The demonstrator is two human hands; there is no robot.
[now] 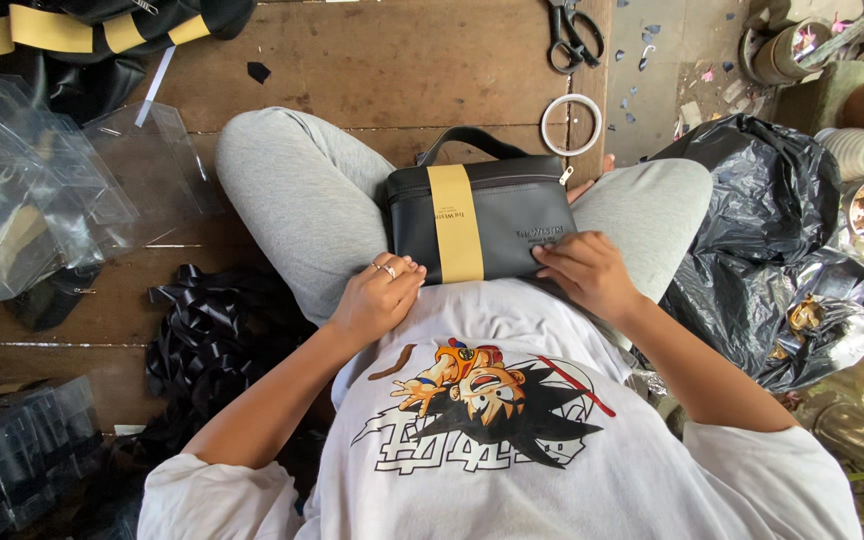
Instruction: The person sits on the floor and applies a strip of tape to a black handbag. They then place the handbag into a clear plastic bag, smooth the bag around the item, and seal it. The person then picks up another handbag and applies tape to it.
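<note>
Small black leather-look pouch with mustard yellow paper band (477, 220) lies on lap, middle of frame, between bent knees in grey pants. Left hand (377, 297), rings on fingers, presses pouch's lower left edge, fingers curled together on it. Right hand (584, 272) lies on pouch's lower right corner, fingers flat, pinching edge. Black scissors (574, 35) and white tape ring (571, 124) on wooden floor at top. Clear plastic boxes (32, 190) upper left. Black plastic bag (762, 230) right.

Single head-mounted cam, looked near-straight down from above wearer. Close range: torso, crossed legs, lap filled centre frame. Wooden floor (372, 60) lay at top edge. No 2nd view.
</note>
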